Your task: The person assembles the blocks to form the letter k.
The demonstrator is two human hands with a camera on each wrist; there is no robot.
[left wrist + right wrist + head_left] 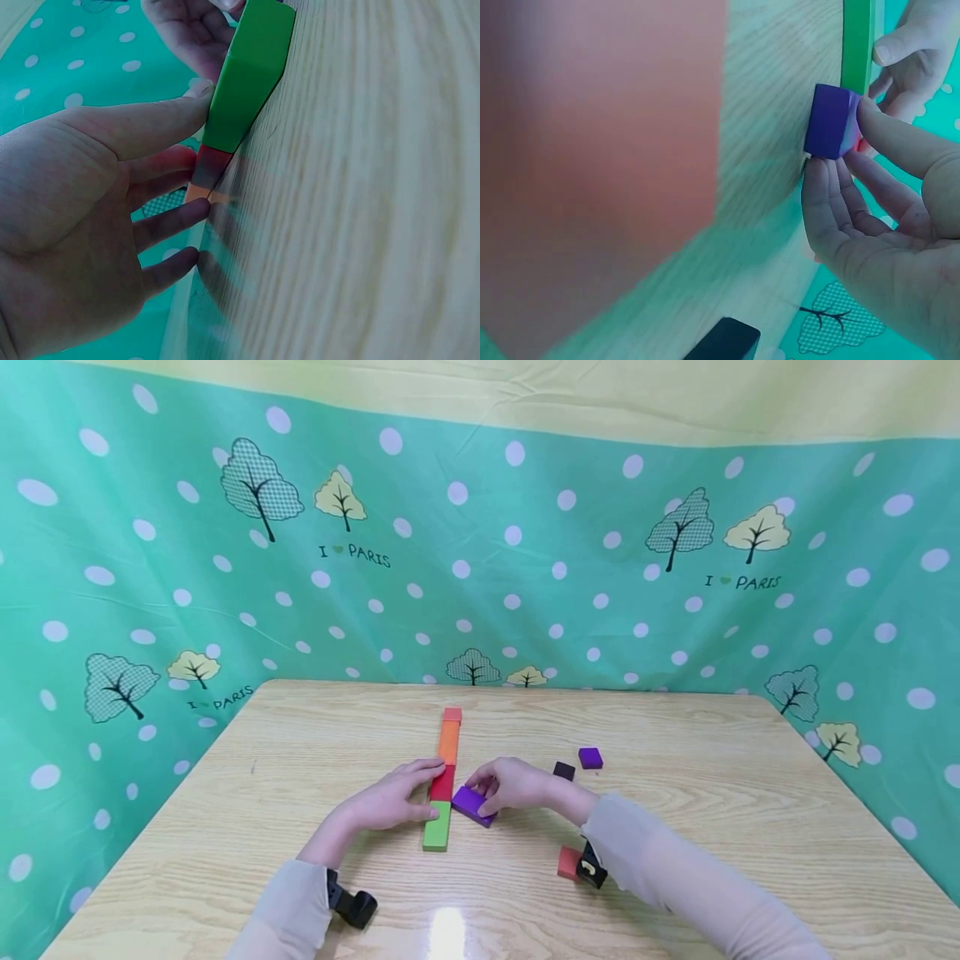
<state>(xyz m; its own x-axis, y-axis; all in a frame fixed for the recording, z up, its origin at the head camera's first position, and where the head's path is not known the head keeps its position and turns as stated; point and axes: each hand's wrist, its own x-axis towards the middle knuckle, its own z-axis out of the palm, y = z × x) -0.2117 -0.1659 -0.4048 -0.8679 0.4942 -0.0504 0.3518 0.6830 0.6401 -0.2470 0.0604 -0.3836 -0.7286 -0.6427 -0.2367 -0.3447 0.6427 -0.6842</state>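
A row of blocks lies on the wooden table: a green block (437, 828) nearest, then a red block (442, 785), an orange block (448, 742) and a coral block (452, 714) at the far end. My left hand (393, 797) rests along the row's left side, its thumb touching the green block and its fingers fairly straight near the red one. Just right of the row, my right hand (513, 783) pinches a purple block (831, 121) between thumb and fingers. That block sits at an angle to the row, close to the red and green blocks.
Beyond the right forearm lie a small purple block (590, 758) and a black block (564, 771), partly hidden. Another coral block (568, 862) sits beside the black right wrist camera (592, 867). A green dotted curtain (480, 527) hangs behind the table (675, 760).
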